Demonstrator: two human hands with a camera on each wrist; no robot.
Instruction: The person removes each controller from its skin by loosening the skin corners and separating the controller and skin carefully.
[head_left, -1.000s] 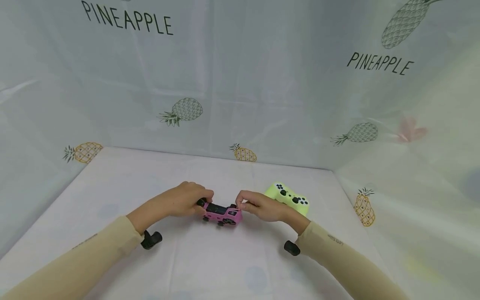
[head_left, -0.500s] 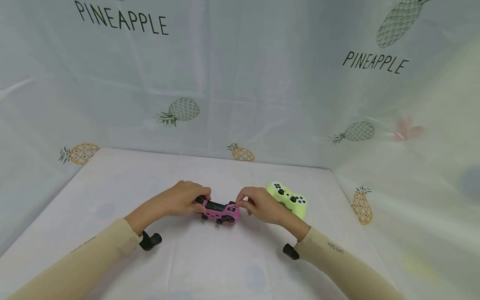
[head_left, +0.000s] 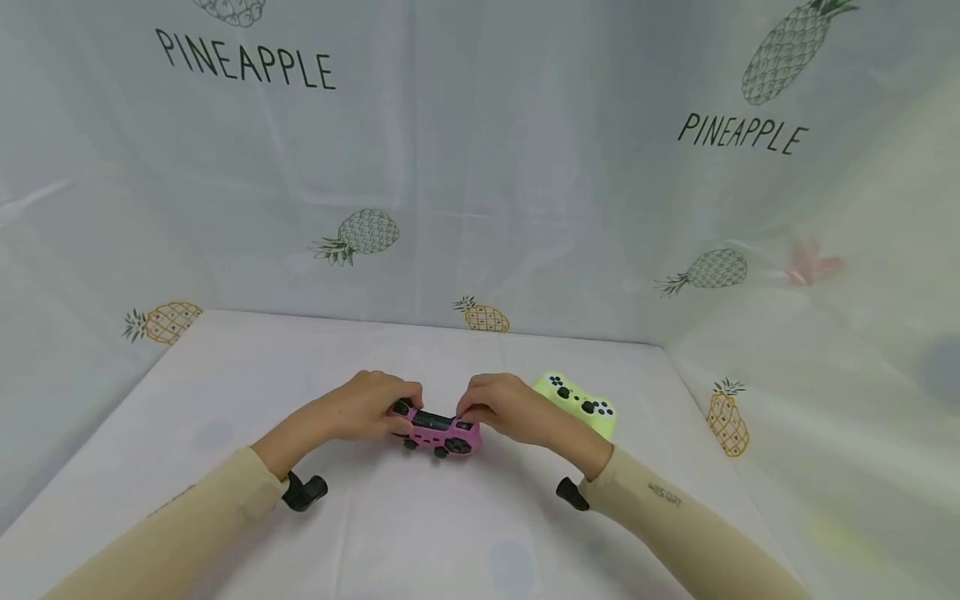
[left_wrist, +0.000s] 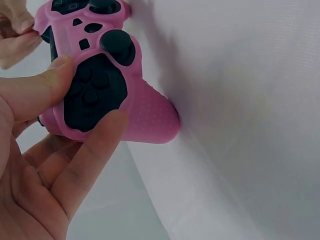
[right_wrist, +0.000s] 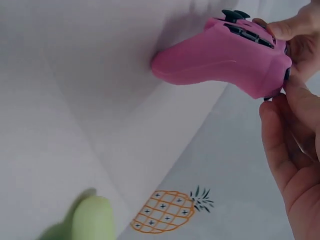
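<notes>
A black game controller (left_wrist: 95, 92) in a pink rubbery cover (left_wrist: 155, 117) stands tilted, with its handles on the white tabletop. My left hand (head_left: 363, 406) grips its left end. In the left wrist view, the thumb (left_wrist: 47, 90) lies on the top edge and a finger (left_wrist: 95, 150) touches the face beside the direction buttons. My right hand (head_left: 517, 408) is at the controller's other end, thumb and fingertips pinching the cover's edge beside a black shoulder button. From the right wrist view, the cover's smooth right handle (right_wrist: 200, 60) shows; the exact pinch spot is partly hidden.
Behind my right hand lies a yellow-green game controller (head_left: 573, 400), partly covered by that hand. The white tabletop (head_left: 435, 533) stretches in front. A pale curtain (head_left: 525, 167) with pineapple prints hangs along the back and sides.
My right hand has come closer over the pink-covered controller's right end, its fingertips now against the cover's top edge. The left hand keeps its grip. The head view has shifted slightly.
</notes>
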